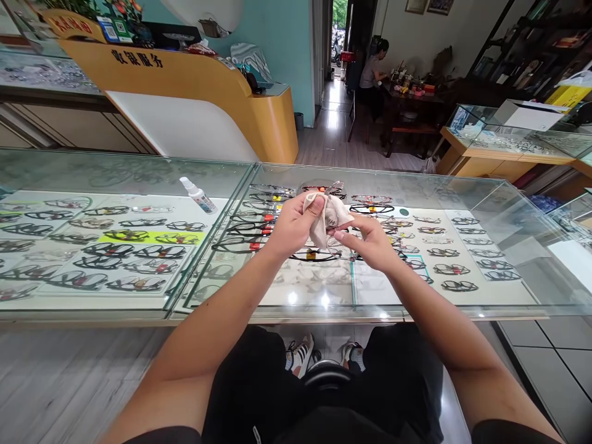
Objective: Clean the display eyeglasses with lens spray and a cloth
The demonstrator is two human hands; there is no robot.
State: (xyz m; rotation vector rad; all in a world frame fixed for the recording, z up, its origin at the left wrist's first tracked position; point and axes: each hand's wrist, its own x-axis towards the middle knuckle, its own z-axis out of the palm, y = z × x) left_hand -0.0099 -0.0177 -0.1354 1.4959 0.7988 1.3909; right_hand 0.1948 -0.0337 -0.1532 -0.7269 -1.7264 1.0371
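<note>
My left hand [291, 223] is closed on a beige cleaning cloth [326, 216] and presses it around a pair of glasses [333, 187] with a thin clear frame. My right hand [370, 242] pinches the lower part of the same glasses and cloth from the right. Both hands hover just above the glass display counter [305, 296], over rows of eyeglass frames [259, 229] laid inside it. Most of the held glasses are hidden by the cloth.
A small white spray bottle [198, 196] lies on the counter to the left of my hands. An orange and white service desk [185, 92] stands beyond. A seated person [372, 73] is at a far table. More display cases [509, 139] stand at the right.
</note>
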